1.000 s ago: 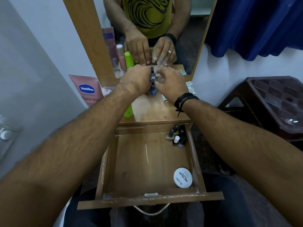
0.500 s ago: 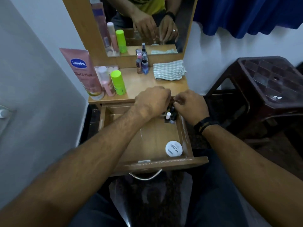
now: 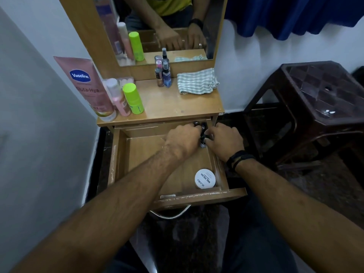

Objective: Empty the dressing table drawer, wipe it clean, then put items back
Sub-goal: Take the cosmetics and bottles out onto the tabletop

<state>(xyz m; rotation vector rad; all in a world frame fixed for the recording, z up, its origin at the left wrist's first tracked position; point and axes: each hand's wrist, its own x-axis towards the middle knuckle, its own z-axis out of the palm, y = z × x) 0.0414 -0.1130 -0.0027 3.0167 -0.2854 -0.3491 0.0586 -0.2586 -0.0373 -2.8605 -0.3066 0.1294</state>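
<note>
The wooden drawer (image 3: 175, 198) stands pulled open below the table top. In its far right corner stand several small dark nail polish bottles (image 3: 202, 128). My left hand (image 3: 182, 139) and my right hand (image 3: 224, 140) are both closed around this cluster, fingers on the bottles; which bottle each hand grips is hidden. A white round nail polish remover tub (image 3: 204, 178) lies at the drawer's near right. On the table top stand two small spray bottles (image 3: 164, 76) by the mirror, and a striped green-white cloth (image 3: 197, 81) lies beside them.
A pink Vaseline tube (image 3: 86, 85), a pink bottle (image 3: 118, 97) and a lime-green bottle (image 3: 133, 98) stand at the table's left. A white wall is on the left. A dark brown plastic stool (image 3: 315, 99) stands on the right, a blue curtain (image 3: 295, 14) above it.
Both hands came down from the small bottles by the mirror into the drawer's far right corner. Those bottles now stand on the table top. The view tilted downward.
</note>
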